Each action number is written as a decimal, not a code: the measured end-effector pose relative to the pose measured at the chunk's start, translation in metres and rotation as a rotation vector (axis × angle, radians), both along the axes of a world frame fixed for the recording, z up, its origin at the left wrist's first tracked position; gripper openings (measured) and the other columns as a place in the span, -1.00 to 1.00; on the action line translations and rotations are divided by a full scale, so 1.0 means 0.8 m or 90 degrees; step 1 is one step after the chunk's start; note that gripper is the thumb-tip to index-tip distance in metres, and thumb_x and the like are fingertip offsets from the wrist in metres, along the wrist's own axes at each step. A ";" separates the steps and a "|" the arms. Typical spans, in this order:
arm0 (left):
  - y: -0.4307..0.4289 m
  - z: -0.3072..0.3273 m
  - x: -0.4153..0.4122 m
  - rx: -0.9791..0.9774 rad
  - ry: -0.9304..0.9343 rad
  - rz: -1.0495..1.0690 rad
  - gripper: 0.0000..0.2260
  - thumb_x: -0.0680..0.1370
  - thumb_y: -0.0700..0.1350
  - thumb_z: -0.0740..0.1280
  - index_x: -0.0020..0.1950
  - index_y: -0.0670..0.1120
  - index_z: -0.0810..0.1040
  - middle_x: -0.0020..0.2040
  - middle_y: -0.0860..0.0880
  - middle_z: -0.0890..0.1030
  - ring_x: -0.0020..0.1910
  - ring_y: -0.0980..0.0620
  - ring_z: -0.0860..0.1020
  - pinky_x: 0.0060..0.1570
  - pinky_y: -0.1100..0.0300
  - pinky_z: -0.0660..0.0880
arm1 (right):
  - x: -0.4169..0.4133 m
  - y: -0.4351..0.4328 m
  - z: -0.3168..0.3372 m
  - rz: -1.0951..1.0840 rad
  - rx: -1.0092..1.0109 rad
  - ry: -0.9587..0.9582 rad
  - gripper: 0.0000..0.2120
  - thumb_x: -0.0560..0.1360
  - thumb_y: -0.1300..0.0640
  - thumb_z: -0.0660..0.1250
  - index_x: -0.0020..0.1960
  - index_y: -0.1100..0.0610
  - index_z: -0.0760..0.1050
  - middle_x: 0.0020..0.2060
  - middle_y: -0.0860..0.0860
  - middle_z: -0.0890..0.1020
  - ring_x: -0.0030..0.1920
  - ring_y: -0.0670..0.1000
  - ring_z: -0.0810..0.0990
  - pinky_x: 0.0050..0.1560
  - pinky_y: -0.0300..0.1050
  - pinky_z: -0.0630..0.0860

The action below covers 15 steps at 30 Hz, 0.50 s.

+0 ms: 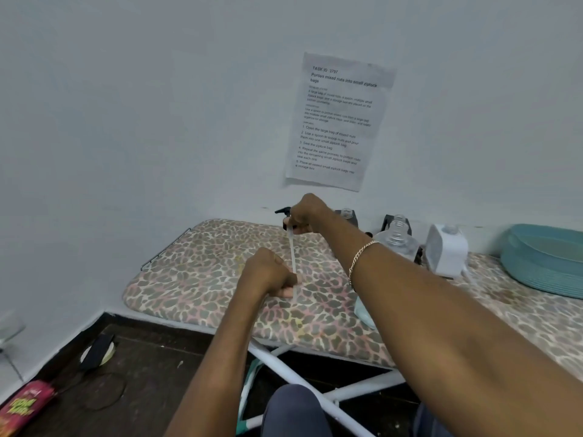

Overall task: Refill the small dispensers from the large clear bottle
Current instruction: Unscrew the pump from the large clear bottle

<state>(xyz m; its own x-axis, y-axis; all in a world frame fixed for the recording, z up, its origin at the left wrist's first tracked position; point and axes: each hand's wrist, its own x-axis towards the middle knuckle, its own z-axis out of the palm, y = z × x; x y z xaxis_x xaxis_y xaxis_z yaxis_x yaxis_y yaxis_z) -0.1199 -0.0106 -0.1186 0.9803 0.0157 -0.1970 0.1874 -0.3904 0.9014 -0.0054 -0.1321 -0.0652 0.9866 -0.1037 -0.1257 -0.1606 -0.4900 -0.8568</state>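
Observation:
My right hand (304, 216) grips a black pump head (281, 211) lifted above the leopard-print ironing board (195, 279). From the pump a long clear dip tube (292, 252) hangs down. My left hand (268, 272) pinches the tube's lower end just over the board. A clear open-necked bottle (398, 239) stands behind my right forearm. Two small clear dispensers (347, 213) sit in black holders against the wall, both without caps. A white box-shaped bottle (446, 250) stands to their right.
A stack of teal woven mats (545, 260) lies at the far right of the board. A printed task sheet (339, 121) is taped to the wall. On the dark floor are a pink packet (23, 405) and a tape roll (97, 351).

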 end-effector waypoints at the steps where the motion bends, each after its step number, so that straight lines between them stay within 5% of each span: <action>1: 0.001 -0.003 0.002 0.014 0.004 0.000 -0.78 0.47 -0.37 0.57 0.05 -0.44 0.66 -0.13 -0.36 0.72 -0.19 -0.24 0.76 -0.05 -0.17 0.72 | 0.004 0.003 -0.009 0.007 -0.004 0.015 -0.64 0.66 0.39 0.34 -0.32 0.25 0.49 -0.39 0.18 0.62 -0.41 0.03 0.62 -0.36 -0.06 0.63; 4: 0.003 -0.014 0.010 0.063 0.009 -0.001 -0.77 0.48 -0.36 0.56 0.08 -0.40 0.63 -0.16 -0.32 0.73 -0.27 -0.17 0.76 -0.11 -0.16 0.73 | 0.012 0.012 -0.035 0.023 -0.032 0.058 -0.63 0.64 0.36 0.39 -0.35 0.25 0.49 -0.60 0.10 0.59 -0.54 -0.01 0.61 -0.42 -0.10 0.61; 8: 0.005 -0.027 0.017 0.144 0.007 0.004 -0.84 0.47 -0.32 0.56 -0.13 -0.27 0.59 -0.27 -0.28 0.70 -0.27 -0.19 0.76 -0.13 -0.19 0.72 | 0.022 0.020 -0.064 0.031 -0.054 0.075 -0.63 0.61 0.35 0.44 -0.37 0.27 0.49 -0.64 0.06 0.56 -0.50 0.02 0.59 -0.43 -0.11 0.59; 10: 0.006 -0.034 0.019 0.165 0.021 0.010 -0.83 0.49 -0.31 0.55 -0.01 -0.31 0.61 -0.20 -0.29 0.70 -0.33 -0.14 0.74 -0.26 -0.06 0.72 | 0.026 0.024 -0.075 0.041 -0.077 0.070 -0.61 0.61 0.30 0.46 -0.39 0.25 0.50 -0.60 0.06 0.59 -0.48 0.02 0.59 -0.36 -0.12 0.59; 13: 0.008 -0.043 0.022 0.158 0.033 0.015 -0.75 0.51 -0.33 0.53 0.13 -0.31 0.57 -0.17 -0.27 0.68 -0.54 0.01 0.65 -0.56 0.21 0.53 | 0.027 0.033 -0.086 0.063 -0.075 0.078 -0.72 0.61 0.30 0.45 -0.26 0.33 0.54 -0.28 0.24 0.69 -0.27 0.16 0.66 -0.02 0.03 0.68; 15: 0.008 -0.050 0.025 0.162 0.040 0.016 -0.80 0.50 -0.33 0.53 0.03 -0.27 0.56 -0.17 -0.27 0.68 -0.52 0.00 0.67 -0.55 0.19 0.55 | 0.028 0.036 -0.090 0.065 -0.077 0.086 -0.78 0.61 0.33 0.45 -0.19 0.36 0.53 -0.31 0.26 0.68 -0.38 0.13 0.66 -0.22 -0.05 0.67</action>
<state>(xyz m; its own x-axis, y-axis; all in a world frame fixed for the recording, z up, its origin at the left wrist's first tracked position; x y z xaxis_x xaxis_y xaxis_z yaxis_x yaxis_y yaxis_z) -0.0999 -0.0044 -0.1582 0.9650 0.0968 -0.2439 0.2523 -0.5977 0.7610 0.0172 -0.1033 -0.1376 0.9680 -0.0266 -0.2497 -0.2141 -0.6069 -0.7654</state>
